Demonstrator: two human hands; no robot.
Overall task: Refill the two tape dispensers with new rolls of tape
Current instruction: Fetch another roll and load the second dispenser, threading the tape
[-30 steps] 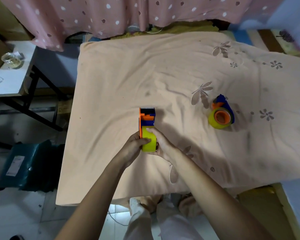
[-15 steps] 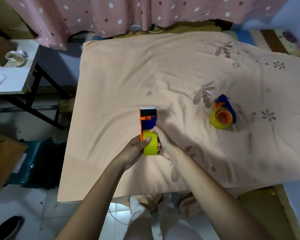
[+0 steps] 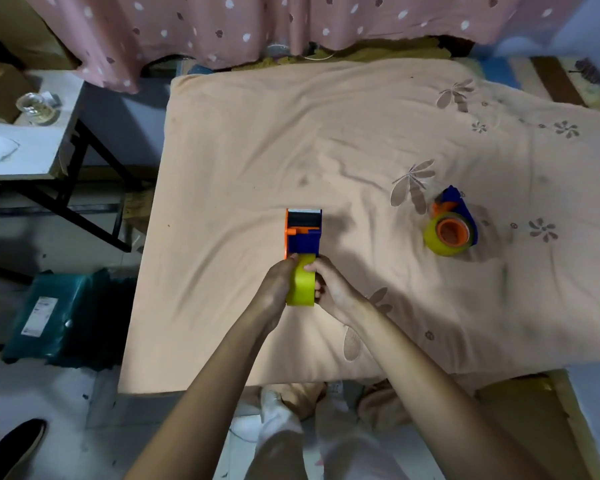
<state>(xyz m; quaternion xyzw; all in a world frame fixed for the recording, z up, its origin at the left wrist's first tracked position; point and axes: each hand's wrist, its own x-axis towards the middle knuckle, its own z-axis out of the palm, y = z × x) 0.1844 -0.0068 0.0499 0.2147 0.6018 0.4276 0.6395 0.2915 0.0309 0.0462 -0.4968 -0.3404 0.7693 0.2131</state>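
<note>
Roll (image 3: 300, 285) barely shifts since 1 s ago — left hand (image 3: 278, 284) and right hand (image 3: 329, 289) clamp it in dispenser (image 3: 303, 233); I judge seating continues.

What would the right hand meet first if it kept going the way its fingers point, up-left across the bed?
The right hand already touches the yellow tape roll; past it likely the left hand, though depth is unclear.
</note>
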